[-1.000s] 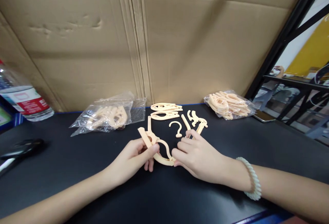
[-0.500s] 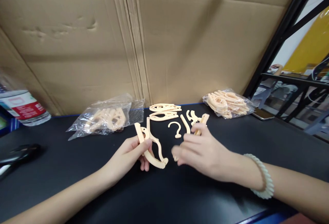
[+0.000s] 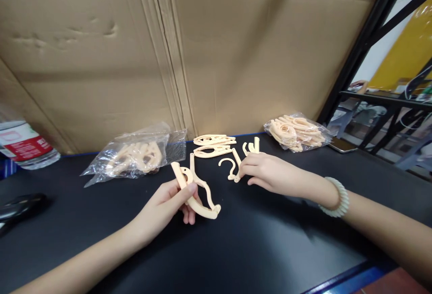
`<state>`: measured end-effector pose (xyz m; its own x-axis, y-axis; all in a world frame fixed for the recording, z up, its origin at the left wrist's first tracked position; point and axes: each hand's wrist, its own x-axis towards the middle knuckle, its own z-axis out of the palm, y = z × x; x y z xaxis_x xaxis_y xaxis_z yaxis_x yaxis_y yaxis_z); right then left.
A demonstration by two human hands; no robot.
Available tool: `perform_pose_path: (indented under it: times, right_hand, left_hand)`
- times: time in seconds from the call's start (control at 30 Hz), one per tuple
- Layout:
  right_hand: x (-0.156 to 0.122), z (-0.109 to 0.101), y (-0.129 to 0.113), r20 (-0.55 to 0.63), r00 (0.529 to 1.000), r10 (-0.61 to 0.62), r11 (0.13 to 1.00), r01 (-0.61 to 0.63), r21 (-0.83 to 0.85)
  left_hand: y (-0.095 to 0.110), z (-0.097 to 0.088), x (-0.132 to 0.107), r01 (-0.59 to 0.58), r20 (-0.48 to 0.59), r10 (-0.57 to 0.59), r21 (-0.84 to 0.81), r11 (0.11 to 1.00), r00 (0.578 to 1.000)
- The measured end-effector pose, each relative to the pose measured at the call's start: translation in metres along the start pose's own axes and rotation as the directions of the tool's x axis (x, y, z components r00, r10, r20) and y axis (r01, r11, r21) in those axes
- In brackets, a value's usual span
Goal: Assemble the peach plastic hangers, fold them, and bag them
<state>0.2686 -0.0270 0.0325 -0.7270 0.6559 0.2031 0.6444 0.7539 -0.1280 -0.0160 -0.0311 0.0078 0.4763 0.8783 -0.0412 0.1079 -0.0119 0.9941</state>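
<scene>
My left hand [image 3: 177,199] is closed around a cream plastic folding hanger [image 3: 199,208], its two curved arms joined at the lower right end. Over the loose pieces my right hand [image 3: 263,170] is lowered with fingers curled, its fingertips at a slim hanger arm [image 3: 236,158]; what lies under the fingers is hidden. Just left of those fingertips a hanger hook [image 3: 227,163] lies on the table. Beyond the right hand, more small cream pieces [image 3: 251,146] show in part.
Two folded hangers [image 3: 213,151] lie near the cardboard wall [image 3: 236,60]. Clear bags of cream parts rest at left [image 3: 135,156] and right [image 3: 297,132]. A bottle [image 3: 27,145] and a black mouse [image 3: 22,206] are far left. A phone-like slab [image 3: 342,145] lies beside the black frame.
My right hand has moved forward, away from the left hand, down to the loose pieces on the table. The left hand keeps its hold on the hanger. The view has shifted slightly.
</scene>
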Motion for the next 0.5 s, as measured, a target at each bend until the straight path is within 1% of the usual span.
perform_pose_path:
  times: [0.07, 0.13, 0.2, 0.23, 0.3, 0.4, 0.43, 0.5]
  right_hand:
    - [0.000, 0.001, -0.003, 0.006, 1.000, 0.013, 1.000, -0.013, -0.010]
    - [-0.001, -0.002, -0.004, 0.008, 0.999, 0.034, 0.998, -0.034, -0.050]
    - [-0.003, -0.009, 0.000, 0.005, 0.996, 0.092, 0.991, -0.091, -0.101]
    - [-0.005, -0.013, 0.003, 0.011, 0.990, 0.140, 0.984, -0.138, -0.114]
    - [-0.010, -0.023, 0.013, 0.048, 0.966, 0.255, 0.963, -0.248, -0.109]
    - [-0.014, -0.033, 0.025, 0.085, 0.902, 0.423, 0.904, -0.413, -0.115]
    - [-0.014, -0.033, 0.027, 0.070, 0.884, 0.462, 0.883, -0.451, -0.132]
    - [-0.012, -0.031, 0.024, 0.016, 0.866, 0.499, 0.855, -0.489, -0.175]
  left_hand:
    - [0.000, 0.000, 0.000, -0.004, 0.003, 0.004, 0.000, 1.000, 1.000]
    - [0.000, 0.000, -0.001, -0.007, 0.005, 0.007, -0.001, 1.000, 1.000]
    - [0.000, 0.000, 0.000, -0.010, 0.006, 0.010, 0.000, 1.000, 1.000]
    - [-0.001, -0.001, 0.000, -0.010, 0.007, 0.010, 0.001, 1.000, 1.000]
    - [-0.002, -0.001, 0.000, -0.013, 0.011, 0.013, 0.001, 1.000, 1.000]
    - [-0.002, -0.001, 0.000, -0.013, 0.015, 0.013, -0.002, 1.000, 1.000]
    - [-0.002, -0.001, 0.000, -0.011, 0.014, 0.011, 0.000, 1.000, 1.000]
    - [-0.001, -0.001, 0.000, -0.010, 0.013, 0.010, 0.005, 1.000, 1.000]
